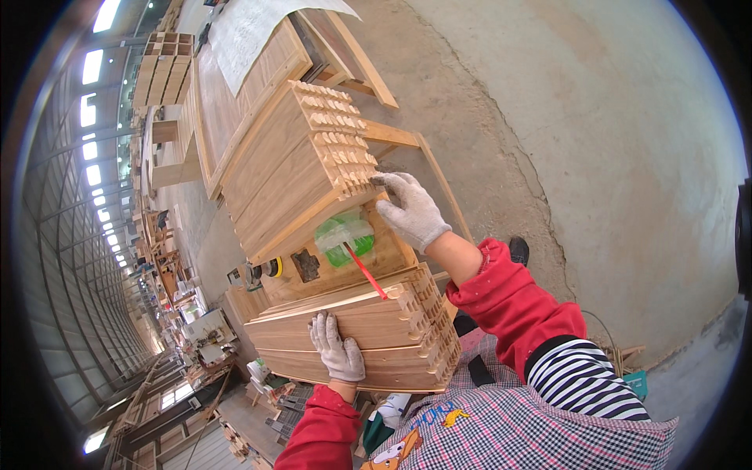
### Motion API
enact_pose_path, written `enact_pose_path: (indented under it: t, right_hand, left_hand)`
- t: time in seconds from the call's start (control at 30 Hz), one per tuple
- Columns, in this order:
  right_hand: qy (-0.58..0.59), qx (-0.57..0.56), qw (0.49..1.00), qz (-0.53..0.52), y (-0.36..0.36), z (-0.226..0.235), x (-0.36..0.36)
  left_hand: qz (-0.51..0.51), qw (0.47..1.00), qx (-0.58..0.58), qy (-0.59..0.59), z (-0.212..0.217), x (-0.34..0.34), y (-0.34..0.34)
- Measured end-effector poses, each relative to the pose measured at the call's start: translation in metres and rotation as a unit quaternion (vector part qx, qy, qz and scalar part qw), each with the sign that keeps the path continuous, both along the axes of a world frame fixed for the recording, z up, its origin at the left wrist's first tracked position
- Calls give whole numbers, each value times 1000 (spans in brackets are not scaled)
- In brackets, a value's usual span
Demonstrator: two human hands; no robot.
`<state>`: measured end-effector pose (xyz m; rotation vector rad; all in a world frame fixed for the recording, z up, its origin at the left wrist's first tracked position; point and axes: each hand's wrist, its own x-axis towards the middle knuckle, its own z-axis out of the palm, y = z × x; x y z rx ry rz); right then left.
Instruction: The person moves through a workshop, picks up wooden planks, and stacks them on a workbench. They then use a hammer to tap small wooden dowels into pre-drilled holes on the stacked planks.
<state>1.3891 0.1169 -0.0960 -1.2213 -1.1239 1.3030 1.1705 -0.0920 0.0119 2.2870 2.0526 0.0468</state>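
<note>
My left hand, in a whitish work glove, lies flat with fingers apart on the side of a near stack of wooden boards. Interlocking notches line that stack's right end. My right hand, gloved too, has its thumb and fingers apart. Its fingertips are at the lower corner of the toothed ends of a farther board stack; whether they touch is hard to see. Between the stacks sits a green container with a pale, translucent rim, and a red stick-like handle leans out of it toward the near stack.
A wooden bench carries the stacks, with a yellow-and-black round tool at its left. Beyond stands a wooden table under a white sheet. More boxes rise farther off. Cracked concrete floor stretches right.
</note>
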Motion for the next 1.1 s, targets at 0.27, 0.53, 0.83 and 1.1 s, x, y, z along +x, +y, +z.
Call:
enact_pose_path:
  t: [0.27,0.53,0.83,1.1]
  right_hand:
    - [-20,43,999,-16,0,8,0]
    - [-13,67,997,-28,1,13,-3]
    - [-36,88,995,-35,1,28,0]
    - [-27,101,994,-24,4,43,5]
  left_hand:
    - [-1,1000,-3,2,1,0,0]
    - [0,1000,-3,2,1,0,0]
    - [-1,1000,-3,-2,0,-2,-1]
    - [-2,1000,-2,-6,1,0,1]
